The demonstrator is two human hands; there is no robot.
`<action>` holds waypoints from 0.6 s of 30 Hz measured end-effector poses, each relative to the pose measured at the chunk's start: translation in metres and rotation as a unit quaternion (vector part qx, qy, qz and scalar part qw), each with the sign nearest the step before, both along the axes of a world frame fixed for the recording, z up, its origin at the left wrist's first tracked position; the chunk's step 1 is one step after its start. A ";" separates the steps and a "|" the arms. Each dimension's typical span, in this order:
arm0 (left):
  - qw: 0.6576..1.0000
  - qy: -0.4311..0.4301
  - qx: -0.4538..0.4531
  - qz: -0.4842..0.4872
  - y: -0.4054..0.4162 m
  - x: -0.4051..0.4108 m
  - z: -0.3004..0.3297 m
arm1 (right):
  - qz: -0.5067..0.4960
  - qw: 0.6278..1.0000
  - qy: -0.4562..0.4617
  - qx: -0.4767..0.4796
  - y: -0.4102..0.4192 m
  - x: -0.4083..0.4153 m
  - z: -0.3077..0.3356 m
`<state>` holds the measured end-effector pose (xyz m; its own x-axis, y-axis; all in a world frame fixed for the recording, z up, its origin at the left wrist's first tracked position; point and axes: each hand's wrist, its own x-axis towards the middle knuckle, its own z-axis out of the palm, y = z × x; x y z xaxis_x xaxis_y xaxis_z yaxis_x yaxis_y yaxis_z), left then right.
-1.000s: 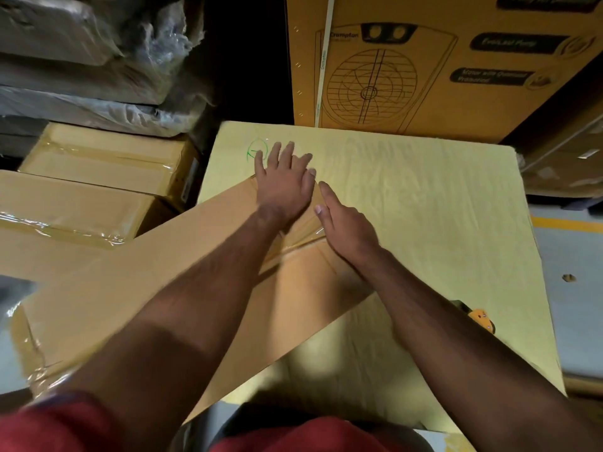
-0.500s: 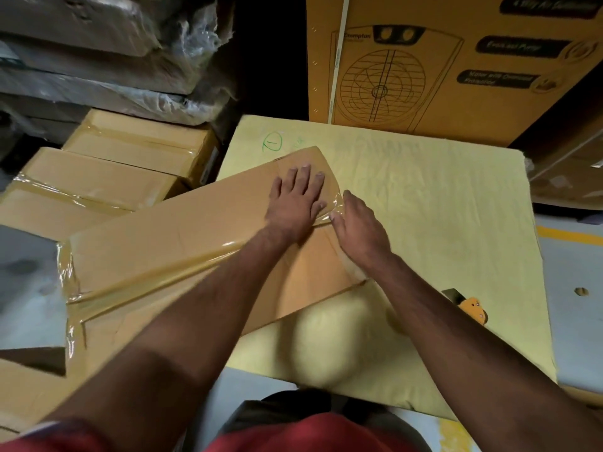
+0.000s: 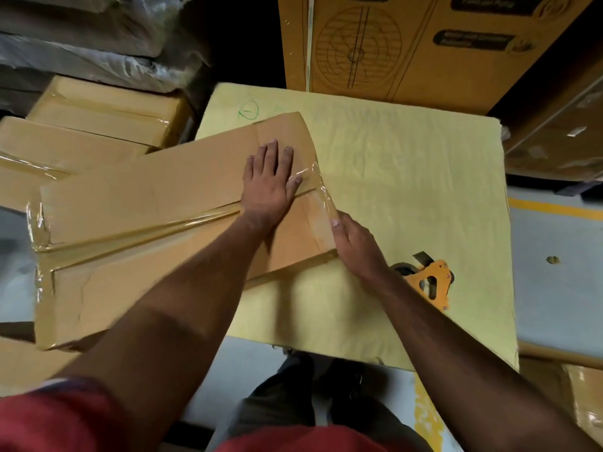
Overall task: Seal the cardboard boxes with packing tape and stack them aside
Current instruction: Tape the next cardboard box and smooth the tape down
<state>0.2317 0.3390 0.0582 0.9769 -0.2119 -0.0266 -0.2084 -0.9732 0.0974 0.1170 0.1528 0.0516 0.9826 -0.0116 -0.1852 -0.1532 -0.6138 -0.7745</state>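
A long flat cardboard box [image 3: 140, 203] lies across the left part of a yellow-covered table [image 3: 408, 177], with clear packing tape [image 3: 130, 234] along its centre seam and over both ends. My left hand [image 3: 269, 182] lies flat on the box's right end, fingers straight, pressing the top. My right hand [image 3: 354, 246] is at the box's right end edge, fingers pressed against the tape folded over that end. An orange tape dispenser [image 3: 430, 282] lies on the table just right of my right forearm.
Two taped flat boxes [image 3: 98, 122] are stacked at the left. A tall printed carton [image 3: 408, 50] stands behind the table. Plastic-wrapped bundles [image 3: 91, 44] lie at the back left. Grey floor with a yellow line [image 3: 554, 207] is at the right.
The box has slid back and left on the table. My right hand moved down the box's right end edge. The tape dispenser has come more into view.
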 end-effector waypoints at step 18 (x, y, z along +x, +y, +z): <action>0.996 0.049 -0.017 0.067 0.002 -0.029 0.011 | 0.070 0.997 -0.027 -0.024 0.001 0.001 0.012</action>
<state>0.2025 0.3411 0.0693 0.9897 -0.0820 -0.1177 -0.0647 -0.9874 0.1445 0.1180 0.1539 0.0637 0.9839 0.1184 -0.1336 -0.0219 -0.6625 -0.7487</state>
